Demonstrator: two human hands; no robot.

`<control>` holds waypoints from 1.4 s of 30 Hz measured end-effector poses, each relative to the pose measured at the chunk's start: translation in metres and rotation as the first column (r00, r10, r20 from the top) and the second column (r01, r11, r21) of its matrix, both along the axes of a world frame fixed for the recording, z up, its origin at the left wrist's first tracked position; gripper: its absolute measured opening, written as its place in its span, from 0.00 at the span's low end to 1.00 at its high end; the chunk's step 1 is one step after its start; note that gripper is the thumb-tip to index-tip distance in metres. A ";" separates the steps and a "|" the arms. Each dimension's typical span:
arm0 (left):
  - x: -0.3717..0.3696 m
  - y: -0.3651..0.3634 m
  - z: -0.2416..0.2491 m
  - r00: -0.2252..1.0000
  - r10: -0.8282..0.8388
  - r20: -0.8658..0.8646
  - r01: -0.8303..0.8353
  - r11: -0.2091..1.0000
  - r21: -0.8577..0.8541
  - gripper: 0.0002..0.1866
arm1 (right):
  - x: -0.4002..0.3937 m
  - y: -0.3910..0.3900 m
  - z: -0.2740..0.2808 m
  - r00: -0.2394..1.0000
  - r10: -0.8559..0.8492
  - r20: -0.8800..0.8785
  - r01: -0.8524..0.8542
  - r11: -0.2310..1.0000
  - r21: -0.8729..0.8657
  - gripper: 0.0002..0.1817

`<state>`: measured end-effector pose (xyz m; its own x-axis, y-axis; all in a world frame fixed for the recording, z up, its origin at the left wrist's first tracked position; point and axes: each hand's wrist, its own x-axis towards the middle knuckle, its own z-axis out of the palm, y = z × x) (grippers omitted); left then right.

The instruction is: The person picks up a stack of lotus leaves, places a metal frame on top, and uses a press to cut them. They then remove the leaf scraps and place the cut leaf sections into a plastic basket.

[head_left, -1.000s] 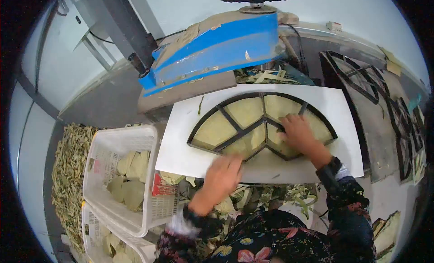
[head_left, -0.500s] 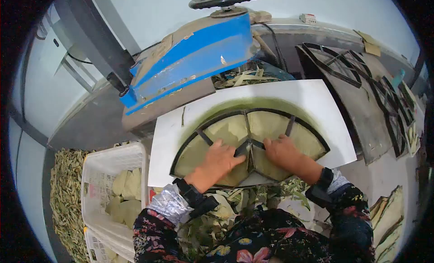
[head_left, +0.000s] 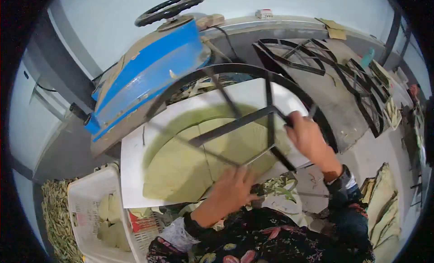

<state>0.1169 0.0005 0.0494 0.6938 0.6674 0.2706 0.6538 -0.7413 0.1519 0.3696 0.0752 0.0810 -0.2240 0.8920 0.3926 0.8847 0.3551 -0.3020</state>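
My right hand (head_left: 312, 138) is closed on an inner bar of a dark metal cutting frame (head_left: 271, 89), a half-round rim with straight cross bars. It is tilted and raised over the white board (head_left: 135, 172). Below it, flat green fan-shaped pieces (head_left: 174, 166) lie side by side on the board, with a thin line between them. At the board's near edge is my left hand (head_left: 228, 193), its fingertips over the lower edge of the green pieces and its thumb apart. Part of the green pieces is hidden behind the frame.
A blue machine (head_left: 149, 68) with a black handwheel (head_left: 169, 10) stands behind the board. More dark metal frames (head_left: 325, 59) lie at the right. A white plastic crate (head_left: 95, 181) with green pieces stands at the left, beside a heap of leaf scraps (head_left: 56, 213). Large leaf sheets (head_left: 382, 204) lie at the lower right.
The cutting frame has come up off the green pieces and tilted, held by my right hand. My left hand has let go of it and moved down to the near edge. The view has shifted right.
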 end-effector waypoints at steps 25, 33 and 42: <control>-0.064 -0.019 0.010 0.025 0.595 0.804 -0.560 0.674 -0.481 0.11 | 0.190 0.085 -0.061 0.903 -0.372 0.213 0.365 0.928 0.073 0.21; -0.088 -0.050 -0.058 -0.580 0.612 0.537 -0.207 0.527 -0.824 0.20 | -0.078 0.105 -0.039 0.861 0.477 -0.177 -0.498 0.861 -0.106 0.25; -0.080 -0.108 -0.059 -0.581 0.763 0.284 0.146 0.441 -0.886 0.31 | -0.271 0.131 -0.071 0.702 0.702 -0.116 -0.707 0.669 -0.228 0.29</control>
<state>0.0365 -0.1080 -0.0095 -0.5221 0.6955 -0.4936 -0.6097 0.1003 0.7863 0.0985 0.2065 0.0103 -0.8205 0.5347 0.2020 0.3951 0.7859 -0.4756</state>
